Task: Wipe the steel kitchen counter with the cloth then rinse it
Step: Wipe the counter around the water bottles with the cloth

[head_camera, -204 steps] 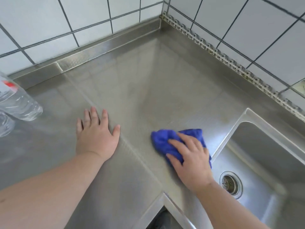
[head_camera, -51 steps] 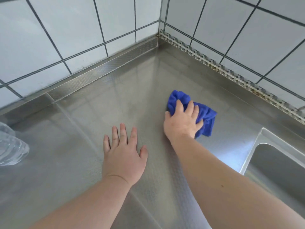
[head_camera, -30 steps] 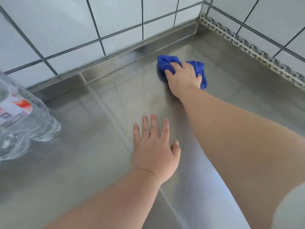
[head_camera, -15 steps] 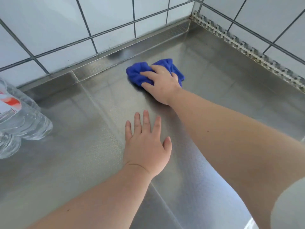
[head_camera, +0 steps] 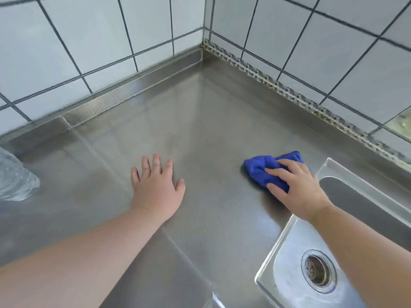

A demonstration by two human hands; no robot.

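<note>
- Your right hand (head_camera: 298,187) has its fingers curled over the bunched blue cloth (head_camera: 264,172), pressing it on the steel bench (head_camera: 211,134) just beside the sink (head_camera: 333,172) rim.
- Cloth's long axis runs roughly left-right.
- Your left hand (head_camera: 155,185) lies flat, fingers spread.
- Bottle (head_camera: 15,176) at left: no readable label.

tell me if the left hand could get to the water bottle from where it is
Probably yes. The left hand rests flat on the counter, holding nothing, and only bare steel lies between it and the bottle at the frame's left edge.
</note>
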